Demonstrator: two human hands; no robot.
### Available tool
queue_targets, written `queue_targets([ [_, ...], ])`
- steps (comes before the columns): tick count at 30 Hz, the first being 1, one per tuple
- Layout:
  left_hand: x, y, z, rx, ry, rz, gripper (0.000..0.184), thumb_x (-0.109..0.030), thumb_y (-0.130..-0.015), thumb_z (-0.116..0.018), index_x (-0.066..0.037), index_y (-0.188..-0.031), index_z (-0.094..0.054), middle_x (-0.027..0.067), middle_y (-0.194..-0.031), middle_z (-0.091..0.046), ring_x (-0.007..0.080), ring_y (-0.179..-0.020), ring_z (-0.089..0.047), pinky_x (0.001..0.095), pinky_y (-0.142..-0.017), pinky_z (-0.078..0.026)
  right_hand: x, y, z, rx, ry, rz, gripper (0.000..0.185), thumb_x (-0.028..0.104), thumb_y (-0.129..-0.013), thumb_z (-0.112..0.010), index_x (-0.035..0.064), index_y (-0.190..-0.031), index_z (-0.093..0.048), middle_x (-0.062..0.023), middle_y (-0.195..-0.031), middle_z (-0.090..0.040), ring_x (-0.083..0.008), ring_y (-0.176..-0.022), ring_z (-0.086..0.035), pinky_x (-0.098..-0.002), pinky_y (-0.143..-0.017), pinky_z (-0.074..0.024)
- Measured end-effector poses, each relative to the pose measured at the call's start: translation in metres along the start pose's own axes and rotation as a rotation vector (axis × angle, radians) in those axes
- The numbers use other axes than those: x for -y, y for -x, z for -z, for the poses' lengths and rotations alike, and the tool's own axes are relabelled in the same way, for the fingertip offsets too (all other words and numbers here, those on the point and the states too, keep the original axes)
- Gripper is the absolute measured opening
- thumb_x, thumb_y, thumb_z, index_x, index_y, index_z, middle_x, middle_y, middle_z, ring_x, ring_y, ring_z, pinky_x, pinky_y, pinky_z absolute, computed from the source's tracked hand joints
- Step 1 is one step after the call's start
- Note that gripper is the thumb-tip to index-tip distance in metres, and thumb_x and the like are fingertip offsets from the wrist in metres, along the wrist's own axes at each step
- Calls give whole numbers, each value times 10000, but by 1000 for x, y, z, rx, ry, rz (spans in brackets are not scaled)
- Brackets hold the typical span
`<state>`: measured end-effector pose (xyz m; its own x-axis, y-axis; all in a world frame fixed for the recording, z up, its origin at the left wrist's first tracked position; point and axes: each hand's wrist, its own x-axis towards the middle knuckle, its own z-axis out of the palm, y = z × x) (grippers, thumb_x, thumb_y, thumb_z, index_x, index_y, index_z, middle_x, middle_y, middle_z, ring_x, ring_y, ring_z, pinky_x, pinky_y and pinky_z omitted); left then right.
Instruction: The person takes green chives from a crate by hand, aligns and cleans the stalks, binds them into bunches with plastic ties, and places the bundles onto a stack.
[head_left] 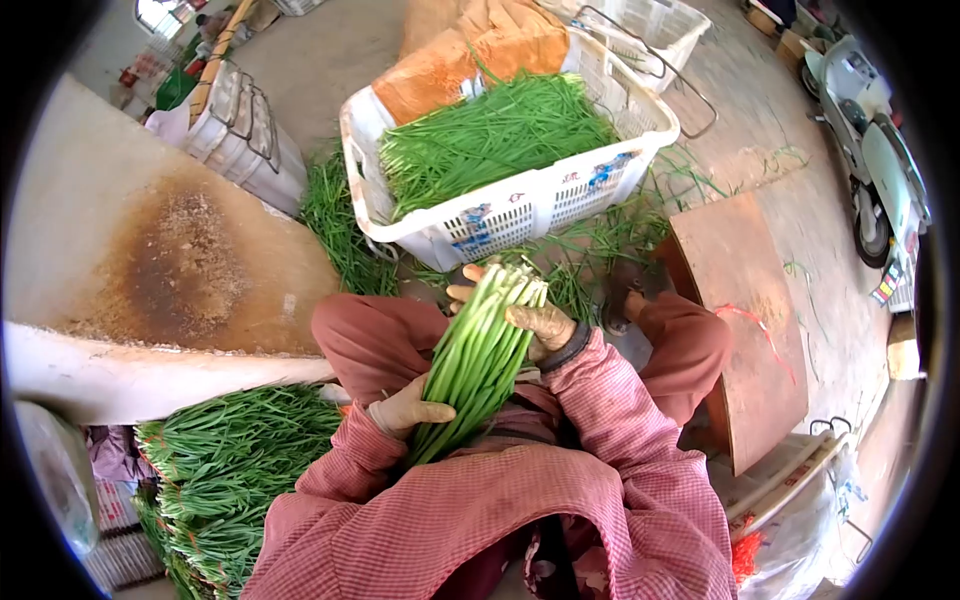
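A thick bunch of garlic chives (478, 350) lies slantwise over my lap, pale cut ends pointing up and away. My left hand (408, 408), in a light glove, wraps the lower green part with the thumb on top. Near the pale ends, my gloved right hand (543, 326) grips the bunch from the right side; other gloved fingertips show behind its far left edge. Beyond my knees stands a white plastic basket (510, 215) holding loose garlic chives (500, 140). Bundled chives (235, 480) are stacked at my lower left.
A stained pale slab (190, 250) stands at left beside a white crate (240, 130). Loose green leaves (345, 220) litter the floor around the basket. To the right are a brown board (745, 320), a red string (755, 325) and a parked scooter (870, 150).
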<state>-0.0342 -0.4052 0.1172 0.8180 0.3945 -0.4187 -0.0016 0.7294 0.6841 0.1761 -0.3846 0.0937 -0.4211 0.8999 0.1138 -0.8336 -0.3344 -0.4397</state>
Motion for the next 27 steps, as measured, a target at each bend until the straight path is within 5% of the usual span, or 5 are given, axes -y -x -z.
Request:
queue_targets([
  [6,-2,-12,15,78,-428,7,752,-181,-659,-701,-35,-1267,-283,54,-1211,-407,147,-1103,-371,297,-948,-273,15,-4,-16,-79,107,-89,548,130,-680,-669,27,-1154,-414,-162,-1059,-526,-261,-966,-529,-376,-836,-434],
  [10,-47,-28,1,127,-116,-452,1139,-337,-587,-739,-104,-1322,99,224,-1332,-136,305,-1230,-171,348,-1007,-149,11,-8,-11,-111,219,-33,430,112,-683,-663,13,-1064,-491,-130,-930,-574,-228,-868,-568,-346,-771,-469],
  [16,-57,-73,5,56,-93,-43,764,-277,-615,-665,-11,-1225,-289,103,-1057,-487,182,-951,-499,293,-834,-407,10,-19,-14,-252,436,462,792,61,-670,-672,96,-1305,-202,-141,-1182,-442,-224,-992,-493,-312,-829,-418],
  [22,-70,-85,0,417,161,258,567,-215,-649,-635,58,-1107,-444,188,-1046,-528,268,-954,-535,352,-865,-408,40,-26,-4,167,971,255,481,176,-757,-593,46,-1189,-426,-139,-1145,-480,-243,-1047,-460,-347,-904,-343],
  [27,-97,-86,-11,222,-138,-8,311,-112,-662,-647,-21,-932,-524,115,-826,-597,222,-743,-588,330,-688,-485,44,-39,-23,-102,1009,267,584,322,-774,-577,50,-1241,-354,-120,-1162,-468,-229,-1063,-436,-320,-930,-317],
])
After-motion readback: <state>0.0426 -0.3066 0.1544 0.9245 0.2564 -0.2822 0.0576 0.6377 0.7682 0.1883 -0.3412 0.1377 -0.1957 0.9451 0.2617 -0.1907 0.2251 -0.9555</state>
